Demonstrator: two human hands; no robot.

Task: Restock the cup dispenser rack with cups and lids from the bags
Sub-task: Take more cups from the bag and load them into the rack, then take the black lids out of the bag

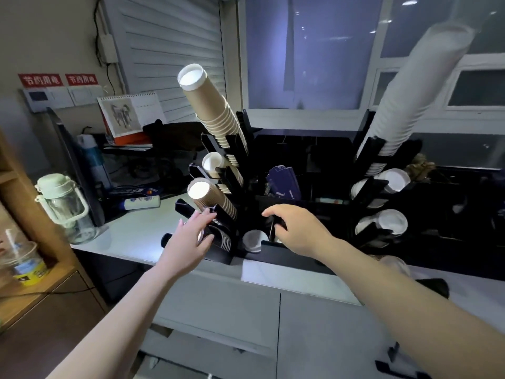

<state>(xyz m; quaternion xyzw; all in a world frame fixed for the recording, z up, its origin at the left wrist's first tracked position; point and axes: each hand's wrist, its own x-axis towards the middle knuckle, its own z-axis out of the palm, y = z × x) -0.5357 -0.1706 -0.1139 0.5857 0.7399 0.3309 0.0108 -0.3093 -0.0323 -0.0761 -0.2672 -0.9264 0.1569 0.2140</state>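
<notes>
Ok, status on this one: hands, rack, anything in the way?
Left hand open on the lowest dark cups. Right hand curled at the rack; grip unclear. No bags in view.

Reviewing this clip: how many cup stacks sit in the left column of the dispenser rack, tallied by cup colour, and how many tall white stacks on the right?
Brown cup stacks, left column: 2, the top stack and the third stack
White cup stacks, left column: 1
Dark cup stacks, left column: 1, at the left hand
Tall white stacks, right side: 1
Total: 5
</notes>
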